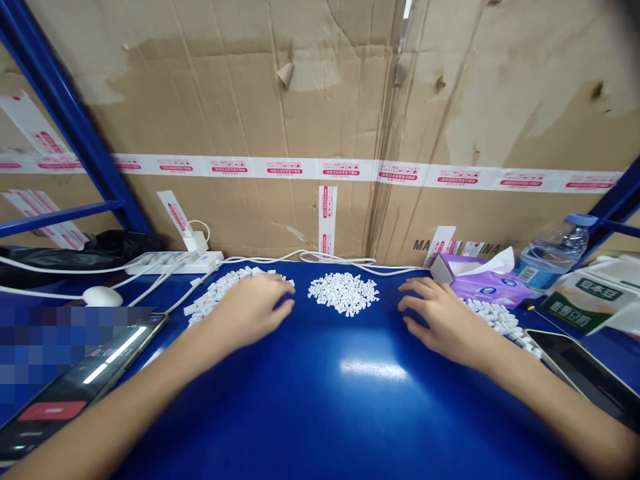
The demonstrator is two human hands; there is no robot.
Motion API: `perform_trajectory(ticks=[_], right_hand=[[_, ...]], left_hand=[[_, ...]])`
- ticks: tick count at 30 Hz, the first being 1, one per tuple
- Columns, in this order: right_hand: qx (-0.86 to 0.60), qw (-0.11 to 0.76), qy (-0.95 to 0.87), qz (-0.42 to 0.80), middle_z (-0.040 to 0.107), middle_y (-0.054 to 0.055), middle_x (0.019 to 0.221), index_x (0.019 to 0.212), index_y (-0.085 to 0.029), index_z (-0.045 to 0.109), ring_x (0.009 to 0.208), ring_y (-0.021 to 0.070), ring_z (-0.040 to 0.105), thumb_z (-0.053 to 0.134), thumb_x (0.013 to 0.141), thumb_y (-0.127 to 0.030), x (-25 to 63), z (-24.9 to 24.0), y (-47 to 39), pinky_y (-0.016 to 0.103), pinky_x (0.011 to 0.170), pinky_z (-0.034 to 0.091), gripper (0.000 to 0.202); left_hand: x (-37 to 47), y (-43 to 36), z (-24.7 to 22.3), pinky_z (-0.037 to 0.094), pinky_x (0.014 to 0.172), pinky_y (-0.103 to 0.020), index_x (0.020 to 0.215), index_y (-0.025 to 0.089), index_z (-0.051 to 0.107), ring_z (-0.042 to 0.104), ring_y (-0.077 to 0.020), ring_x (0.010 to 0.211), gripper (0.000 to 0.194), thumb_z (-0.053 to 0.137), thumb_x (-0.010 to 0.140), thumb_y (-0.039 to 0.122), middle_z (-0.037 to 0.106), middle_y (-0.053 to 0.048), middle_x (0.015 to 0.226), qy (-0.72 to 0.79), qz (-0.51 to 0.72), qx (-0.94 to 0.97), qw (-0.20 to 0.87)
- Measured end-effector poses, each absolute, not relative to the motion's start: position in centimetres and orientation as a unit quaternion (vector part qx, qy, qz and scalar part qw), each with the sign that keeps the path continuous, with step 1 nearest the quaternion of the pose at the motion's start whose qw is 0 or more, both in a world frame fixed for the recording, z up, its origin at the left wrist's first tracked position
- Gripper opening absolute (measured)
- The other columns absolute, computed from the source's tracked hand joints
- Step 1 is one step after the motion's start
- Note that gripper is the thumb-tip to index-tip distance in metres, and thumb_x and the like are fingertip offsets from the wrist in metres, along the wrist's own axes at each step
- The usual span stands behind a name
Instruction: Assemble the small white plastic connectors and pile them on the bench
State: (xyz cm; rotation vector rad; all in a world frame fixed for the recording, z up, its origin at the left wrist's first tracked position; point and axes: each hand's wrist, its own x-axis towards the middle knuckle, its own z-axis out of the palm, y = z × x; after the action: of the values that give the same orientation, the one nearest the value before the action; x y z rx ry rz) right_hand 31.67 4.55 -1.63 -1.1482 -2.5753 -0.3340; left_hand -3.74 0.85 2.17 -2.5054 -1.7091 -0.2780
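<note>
My left hand point(253, 305) is over the right part of a pile of small white pieces point(214, 293) at the left of the blue table point(320, 407). Its thumb stands apart from the fingers, and nothing shows between them. My right hand point(437, 319) hovers palm down with its fingers spread, holding nothing visible. Between both hands lies a round heap of smaller white pieces point(344, 293). Behind my right wrist is another pile of white pieces point(500, 320), partly covered by the arm. The pieces are too small for me to name their kind.
At the back left, a white power strip point(175, 262) trails several cables. A lit phone point(95, 373) lies at the left, and a dark phone point(585, 373) at the right. A purple tissue pack point(485, 283), a water bottle point(555, 253) and a carton point(585, 297) stand before the cardboard wall point(250, 120).
</note>
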Motion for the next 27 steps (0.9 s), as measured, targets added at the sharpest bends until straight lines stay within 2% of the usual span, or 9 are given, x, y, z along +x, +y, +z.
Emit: perform_trajectory(ticks=[2,7,13,17,21,23,27], right_hand=[[-0.384,0.158,-0.905,-0.096,0.066,0.014,0.123,0.095,-0.02,0.072,0.12,0.0352,0.057,0.06,0.087,-0.016,31.3,-1.9,4.3,0.055,0.099,0.046,0.015],[-0.372,0.16,-0.911,-0.076,0.067,0.014,0.123,0.097,-0.02,0.072,0.12,0.035,0.057,0.061,0.088,-0.018,30.9,-2.2,4.0,0.058,0.101,0.044,0.015],[-0.371,0.158,-0.912,-0.069,0.067,0.014,0.123,0.097,-0.02,0.072,0.12,0.0345,0.057,0.061,0.088,-0.019,30.7,-2.0,3.7,0.058,0.1,0.043,0.014],[-0.371,0.154,-0.914,-0.056,0.067,0.013,0.123,0.097,-0.02,0.071,0.122,0.0342,0.057,0.061,0.089,-0.019,30.7,-2.0,3.7,0.057,0.1,0.043,0.013],[-0.372,0.156,-0.914,-0.041,0.067,0.014,0.123,0.097,-0.02,0.072,0.121,0.0342,0.057,0.061,0.089,-0.019,30.6,-1.9,3.6,0.057,0.099,0.044,0.013],[-0.372,0.162,-0.913,-0.035,0.067,0.014,0.123,0.096,-0.02,0.072,0.12,0.034,0.057,0.061,0.088,-0.019,30.4,-1.9,3.4,0.057,0.099,0.044,0.013],[-0.372,0.166,-0.913,-0.025,0.067,0.014,0.122,0.095,-0.02,0.073,0.119,0.0336,0.057,0.061,0.089,-0.019,30.0,-1.8,3.1,0.057,0.099,0.045,0.013]], left_hand=[[-5.7,1.9,2.9,0.049,0.082,-0.04,0.109,0.018,0.076,0.069,-0.0327,0.099,0.031,0.056,0.089,0.032,0.075,-0.013,0.11,-0.609,-0.073,-0.789,0.051],[-7.9,2.6,3.8,0.04,0.063,-0.031,0.099,0.025,0.076,0.068,-0.0272,0.081,0.024,0.061,0.081,0.033,0.076,-0.005,0.09,-0.635,0.004,-0.772,-0.004],[-7.7,2.6,3.7,0.034,0.06,-0.03,0.081,0.023,0.071,0.064,-0.0236,0.071,0.013,0.06,0.076,0.026,0.073,-0.005,0.081,-0.663,0.025,-0.748,-0.035],[-7.9,3.1,3.3,0.038,0.06,-0.027,0.083,0.021,0.07,0.065,-0.0201,0.068,0.013,0.059,0.077,0.021,0.072,-0.002,0.075,-0.632,0.02,-0.771,-0.076],[-6.7,2.8,3.1,0.045,0.062,-0.025,0.092,0.019,0.068,0.067,-0.0177,0.07,0.014,0.061,0.084,0.028,0.073,-0.001,0.077,-0.555,-0.063,-0.808,-0.187],[-5.2,2.1,2.7,0.046,0.064,-0.025,0.089,0.019,0.067,0.067,-0.0175,0.073,0.015,0.065,0.086,0.033,0.074,-0.002,0.08,-0.502,-0.119,-0.822,-0.242],[-1.5,0.6,0.7,0.044,0.064,-0.026,0.083,0.018,0.072,0.062,-0.0153,0.07,0.017,0.069,0.09,0.034,0.072,-0.002,0.078,-0.434,-0.189,-0.837,-0.274]])
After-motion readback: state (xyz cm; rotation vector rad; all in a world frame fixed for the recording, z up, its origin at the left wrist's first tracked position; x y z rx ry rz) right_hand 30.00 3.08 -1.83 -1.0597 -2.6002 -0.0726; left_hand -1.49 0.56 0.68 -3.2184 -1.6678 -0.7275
